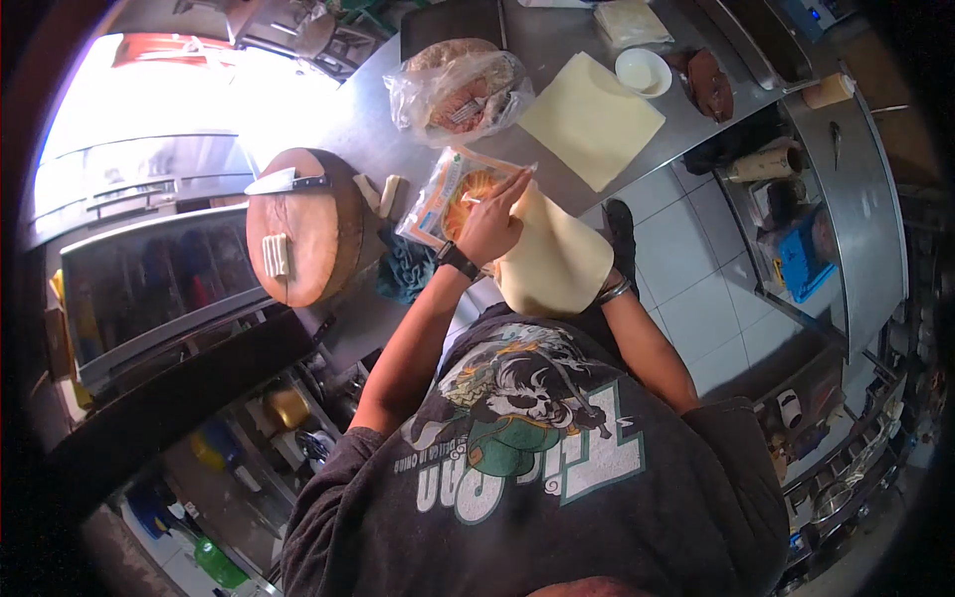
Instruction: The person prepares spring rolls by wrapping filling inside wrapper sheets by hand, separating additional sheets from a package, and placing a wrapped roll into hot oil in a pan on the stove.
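Observation:
My left hand point(487, 227), with a dark watch on its wrist, has its fingers closed at the upper edge of a large pale sheet point(552, 254). Right beside these fingers lies a clear and orange printed plastic package point(438, 204). The sheet hangs in a bend towards my shirt. My right hand is hidden behind its lower right part; only the wrist with a bracelet shows. Another pale square sheet point(594, 121) lies flat on the metal table point(557, 45). An open clear plastic bag point(460, 98) with reddish contents sits above the package.
A round wooden board point(316, 234) at the left carries a knife point(288, 182) and white strips point(275, 256). Near it lies a dark teal cloth point(406, 267). A white bowl point(644, 73) and a brown item point(708, 87) are at the upper right. Metal shelving stands right.

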